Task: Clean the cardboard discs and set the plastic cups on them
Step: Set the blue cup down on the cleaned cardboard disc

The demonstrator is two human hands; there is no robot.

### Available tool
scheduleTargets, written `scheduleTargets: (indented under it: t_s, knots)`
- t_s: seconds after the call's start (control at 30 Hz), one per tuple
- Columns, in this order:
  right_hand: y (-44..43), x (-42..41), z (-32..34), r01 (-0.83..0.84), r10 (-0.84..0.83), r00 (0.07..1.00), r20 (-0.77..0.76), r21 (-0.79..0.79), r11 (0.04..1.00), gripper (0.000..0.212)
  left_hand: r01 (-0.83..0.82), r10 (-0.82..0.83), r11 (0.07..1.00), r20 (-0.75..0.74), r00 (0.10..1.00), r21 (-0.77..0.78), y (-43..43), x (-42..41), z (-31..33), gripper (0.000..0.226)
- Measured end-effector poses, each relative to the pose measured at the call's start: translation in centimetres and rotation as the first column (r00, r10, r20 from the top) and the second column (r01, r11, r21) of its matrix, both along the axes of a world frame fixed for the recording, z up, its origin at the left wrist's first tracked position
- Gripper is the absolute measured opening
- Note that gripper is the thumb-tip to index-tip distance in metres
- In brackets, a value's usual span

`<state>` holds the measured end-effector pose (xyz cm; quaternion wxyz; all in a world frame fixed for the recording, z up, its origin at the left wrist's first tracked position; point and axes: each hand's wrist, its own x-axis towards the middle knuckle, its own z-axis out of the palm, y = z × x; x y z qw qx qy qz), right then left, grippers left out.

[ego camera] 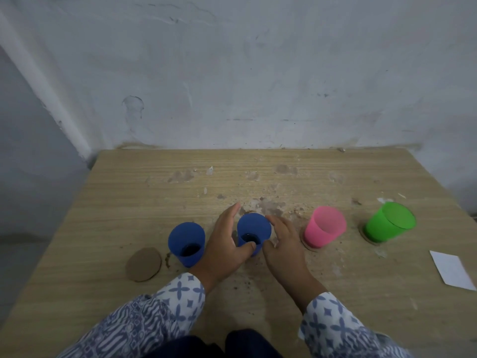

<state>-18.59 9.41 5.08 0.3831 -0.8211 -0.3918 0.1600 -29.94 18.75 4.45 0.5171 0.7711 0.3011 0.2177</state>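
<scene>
left hand (224,244) grips upright blue cup (254,232) between both hands; right hand (281,249) relaxed, just beside it. Bare cardboard disc (143,264) sits left of left hand, past 2nd blue cup (186,244).

middle cup (254,228): blue, between the fingers (229,215)
left cup (186,241): blue too
next cup (324,226): pink, right of fingers
end cup (389,222): green
disc (143,264): brown
</scene>
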Motion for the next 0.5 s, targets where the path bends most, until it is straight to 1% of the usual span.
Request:
scheduleTargets:
  t_s: [0.13,0.2,0.27,0.37,0.43,0.5]
  knots:
    - [0.3,-0.7,1.4,-0.018,0.009,0.994,0.111,0.08,0.997,0.045,-0.013,0.01,0.999,0.069,0.998,0.041,0.0,-0.7,0.9,0.074]
    - [0.8,-1.5,2.2,-0.06,0.035,0.984,0.177,0.139,0.988,0.041,-0.033,0.024,0.997,0.126,0.992,0.068,0.1,-1.2,1.5,0.068]
    - [1.4,-2.5,3.0,-0.117,0.075,0.975,0.211,0.193,0.974,0.039,-0.072,0.056,0.994,0.18,0.982,0.087,0.4,-1.9,2.3,0.065]
    - [2.5,-4.3,3.8,-0.197,0.153,0.969,0.195,0.233,0.952,0.041,-0.134,0.102,0.982,0.221,0.97,0.136,1.0,-3.6,3.2,0.062]
    - [3.3,-5.4,3.8,-0.25,0.215,0.962,0.17,0.229,0.941,0.042,-0.175,0.138,0.97,0.211,0.968,0.167,1.5,-5.0,3.6,0.061]
    - [4.0,-6.5,3.4,-0.299,0.277,0.952,0.131,0.199,0.933,0.044,-0.228,0.196,0.96,0.191,0.962,0.161,2.2,-6.7,3.7,0.06]
